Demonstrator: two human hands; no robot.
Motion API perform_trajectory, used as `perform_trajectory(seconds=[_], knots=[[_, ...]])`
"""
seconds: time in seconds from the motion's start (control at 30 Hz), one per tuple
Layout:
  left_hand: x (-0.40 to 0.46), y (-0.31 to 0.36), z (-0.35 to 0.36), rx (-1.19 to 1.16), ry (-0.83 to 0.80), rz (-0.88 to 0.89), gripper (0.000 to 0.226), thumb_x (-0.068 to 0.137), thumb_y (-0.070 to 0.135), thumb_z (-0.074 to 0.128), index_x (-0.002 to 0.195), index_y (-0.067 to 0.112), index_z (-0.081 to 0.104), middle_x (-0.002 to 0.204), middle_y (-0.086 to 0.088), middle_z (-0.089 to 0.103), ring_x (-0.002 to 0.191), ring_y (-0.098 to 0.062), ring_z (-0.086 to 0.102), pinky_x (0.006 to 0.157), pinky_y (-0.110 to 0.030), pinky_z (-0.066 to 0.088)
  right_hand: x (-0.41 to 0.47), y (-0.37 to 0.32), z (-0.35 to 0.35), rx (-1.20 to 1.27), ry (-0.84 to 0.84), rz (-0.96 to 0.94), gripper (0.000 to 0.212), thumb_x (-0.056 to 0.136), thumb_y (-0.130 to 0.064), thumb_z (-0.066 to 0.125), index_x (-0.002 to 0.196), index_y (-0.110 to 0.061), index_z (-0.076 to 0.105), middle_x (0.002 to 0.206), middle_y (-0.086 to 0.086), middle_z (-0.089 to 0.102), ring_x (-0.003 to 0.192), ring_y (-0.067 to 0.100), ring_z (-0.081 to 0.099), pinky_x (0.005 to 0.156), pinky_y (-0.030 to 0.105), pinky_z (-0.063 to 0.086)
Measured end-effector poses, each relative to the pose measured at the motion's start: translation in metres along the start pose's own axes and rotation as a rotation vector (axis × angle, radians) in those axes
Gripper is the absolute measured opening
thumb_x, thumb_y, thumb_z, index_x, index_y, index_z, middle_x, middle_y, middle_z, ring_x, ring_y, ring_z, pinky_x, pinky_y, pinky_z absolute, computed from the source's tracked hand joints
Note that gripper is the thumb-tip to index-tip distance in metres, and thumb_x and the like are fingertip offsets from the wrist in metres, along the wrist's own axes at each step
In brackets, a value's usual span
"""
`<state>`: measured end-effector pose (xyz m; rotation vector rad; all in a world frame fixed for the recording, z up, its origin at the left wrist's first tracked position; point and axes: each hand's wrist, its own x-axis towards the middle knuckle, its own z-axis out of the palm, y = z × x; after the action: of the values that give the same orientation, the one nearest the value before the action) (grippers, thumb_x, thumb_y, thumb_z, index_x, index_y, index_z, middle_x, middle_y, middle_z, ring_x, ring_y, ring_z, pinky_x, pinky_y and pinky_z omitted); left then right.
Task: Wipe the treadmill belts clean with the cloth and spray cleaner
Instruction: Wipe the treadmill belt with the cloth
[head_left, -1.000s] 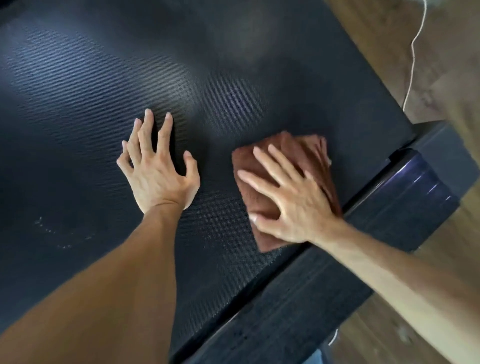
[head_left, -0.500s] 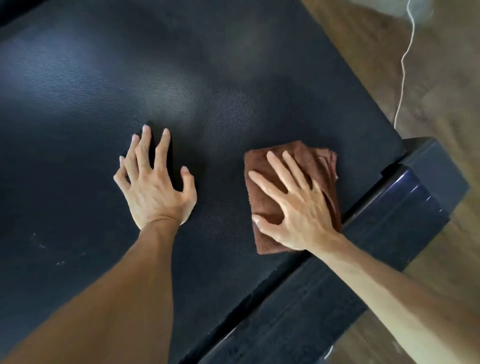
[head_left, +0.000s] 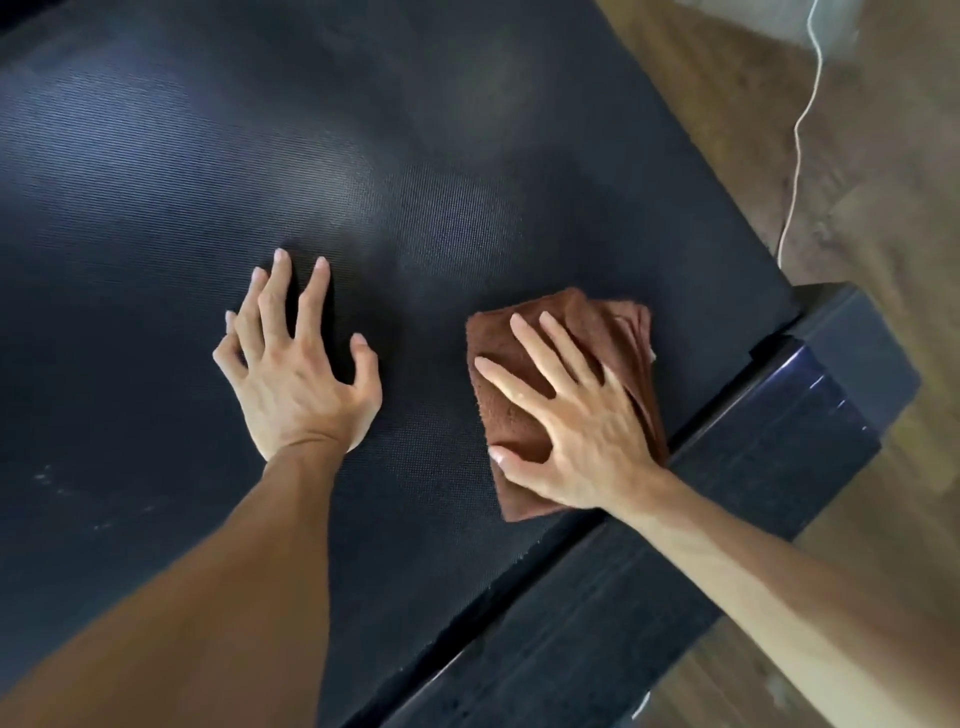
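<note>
Fingers of the right hand (head_left: 571, 415) are spread flat on the folded brown cloth (head_left: 550, 364), pressed to the belt (head_left: 467, 156) near its right edge. Beside it, the left hand (head_left: 296, 374) is braced, fingers splayed, holding nothing. Pale specks are left at the lower left; no spray bottle is seen; wiping is judged unfinished.

Two hands, the left hand (head_left: 296, 374) and the right hand (head_left: 574, 421); one brown cloth (head_left: 587, 332); one treadmill belt (head_left: 363, 156); one side rail (head_left: 649, 587); one white cord (head_left: 797, 150).
</note>
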<state>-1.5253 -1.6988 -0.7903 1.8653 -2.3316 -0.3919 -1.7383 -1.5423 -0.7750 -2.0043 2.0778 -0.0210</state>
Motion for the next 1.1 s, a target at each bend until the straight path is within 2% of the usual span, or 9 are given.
perform_trajectory(seconds=[0.07, 0.27, 0.33, 0.47, 0.7, 0.8, 0.97, 1.03, 1.1], knots=[[0.000, -0.001, 0.000, -0.007, -0.003, -0.004, 0.071, 0.091, 0.039, 0.056, 0.157, 0.031, 0.031, 0.170, 0.007, 0.014, 0.156, -0.019, 0.012, 0.122, -0.049, 0.014, 0.022, 0.035, -0.010, -0.016, 0.010, 0.029, 0.085, 0.083, -0.067, 0.061, 0.160, -0.045, 0.032, 0.175, -0.003, 0.008, 0.161, 0.018, 0.003, 0.116, 0.056, 0.033], [0.001, 0.000, -0.001, -0.009, -0.002, -0.007, 0.071, 0.091, 0.039, 0.057, 0.156, 0.030, 0.031, 0.169, 0.007, 0.014, 0.156, -0.020, 0.013, 0.122, -0.050, 0.015, 0.096, 0.052, -0.023, -0.028, 0.134, 0.576, 0.084, 0.090, -0.072, 0.044, 0.163, -0.045, 0.015, 0.175, 0.000, 0.000, 0.161, 0.025, 0.000, 0.120, 0.063, 0.024], [0.001, 0.000, -0.001, -0.003, -0.007, -0.005, 0.071, 0.091, 0.039, 0.057, 0.156, 0.030, 0.031, 0.169, 0.007, 0.015, 0.156, -0.020, 0.013, 0.122, -0.051, 0.016, 0.076, 0.016, -0.016, 0.005, 0.116, 0.496, 0.084, 0.091, -0.070, 0.047, 0.164, -0.043, 0.014, 0.175, 0.001, -0.004, 0.161, 0.024, -0.006, 0.119, 0.064, 0.023], [0.001, -0.001, -0.001, -0.017, 0.002, 0.002, 0.070, 0.090, 0.043, 0.049, 0.156, 0.031, 0.031, 0.169, 0.007, 0.015, 0.156, -0.019, 0.013, 0.122, -0.050, 0.015, -0.002, -0.006, -0.004, 0.014, -0.015, 0.040, 0.085, 0.086, -0.068, 0.058, 0.162, -0.045, 0.026, 0.175, -0.002, 0.000, 0.161, 0.021, -0.003, 0.112, 0.057, 0.041], [0.001, 0.001, -0.001, -0.015, -0.001, -0.010, 0.071, 0.091, 0.036, 0.060, 0.156, 0.030, 0.032, 0.169, 0.006, 0.017, 0.155, -0.020, 0.014, 0.122, -0.050, 0.015, 0.075, 0.049, -0.013, 0.055, 0.159, 0.682, 0.082, 0.091, -0.072, 0.045, 0.163, -0.046, 0.016, 0.175, -0.003, 0.002, 0.161, 0.022, -0.002, 0.118, 0.064, 0.024], [0.000, 0.001, 0.001, -0.013, 0.008, -0.002, 0.070, 0.091, 0.037, 0.058, 0.156, 0.030, 0.032, 0.169, 0.006, 0.017, 0.155, -0.020, 0.014, 0.121, -0.050, 0.014, 0.114, 0.042, -0.020, 0.043, 0.169, 0.645, 0.081, 0.092, -0.072, 0.041, 0.164, -0.044, 0.016, 0.175, 0.001, 0.004, 0.161, 0.024, 0.000, 0.119, 0.061, 0.022], [0.000, -0.001, 0.000, -0.033, 0.013, 0.005, 0.071, 0.087, 0.044, 0.044, 0.156, 0.032, 0.033, 0.169, 0.006, 0.017, 0.156, -0.019, 0.014, 0.123, -0.049, 0.011, 0.054, -0.003, -0.008, 0.016, 0.049, 0.204, 0.083, 0.089, -0.073, 0.048, 0.162, -0.047, 0.020, 0.175, -0.003, 0.000, 0.161, 0.021, -0.004, 0.113, 0.054, 0.037], [0.000, 0.001, 0.000, -0.032, 0.012, 0.004, 0.071, 0.087, 0.045, 0.044, 0.156, 0.032, 0.033, 0.169, 0.007, 0.017, 0.155, -0.019, 0.013, 0.122, -0.049, 0.011, 0.035, 0.021, -0.008, 0.021, 0.070, 0.342, 0.084, 0.088, -0.075, 0.047, 0.162, -0.048, 0.020, 0.175, -0.005, 0.000, 0.161, 0.021, -0.003, 0.112, 0.058, 0.036], [0.001, 0.000, 0.000, -0.034, 0.010, -0.001, 0.071, 0.087, 0.045, 0.043, 0.156, 0.033, 0.032, 0.169, 0.008, 0.016, 0.155, -0.019, 0.013, 0.122, -0.049, 0.011, 0.055, 0.052, -0.015, 0.057, 0.128, 0.676, 0.081, 0.090, -0.075, 0.039, 0.163, -0.047, 0.018, 0.175, -0.003, 0.002, 0.161, 0.023, -0.001, 0.116, 0.064, 0.027]])
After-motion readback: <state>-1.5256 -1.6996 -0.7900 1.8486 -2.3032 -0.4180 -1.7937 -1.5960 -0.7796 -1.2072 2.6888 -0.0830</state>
